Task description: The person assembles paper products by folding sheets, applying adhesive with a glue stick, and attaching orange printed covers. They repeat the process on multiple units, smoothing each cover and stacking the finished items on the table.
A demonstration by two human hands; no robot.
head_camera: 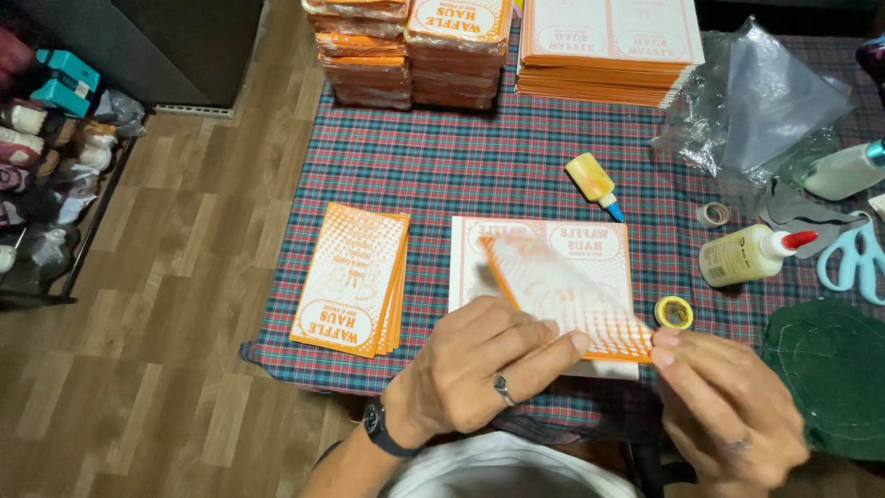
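Both of my hands hold one orange-and-white printed paper sheet (pixel 562 290), folded or tilted and blurred by motion, above a flat white-and-orange sheet (pixel 479 244) lying on the plaid cloth. My left hand (pixel 479 364), with a ring and a black wrist watch, grips the sheet's near left part. At the sheet's right corner my right hand (pixel 728 406) pinches it. A small stack of folded orange sheets (pixel 350 277) lies to the left of my hands.
The plaid tablecloth (pixel 442 157) carries tall stacks of orange sheets (pixel 410 51) and flat sheets (pixel 608 46) at the back. A yellow glue bottle (pixel 595 184), white glue bottle (pixel 751 254), tape rolls (pixel 674 313), blue scissors (pixel 853 258) and clear plastic bag (pixel 756 101) lie right. Wooden floor at left.
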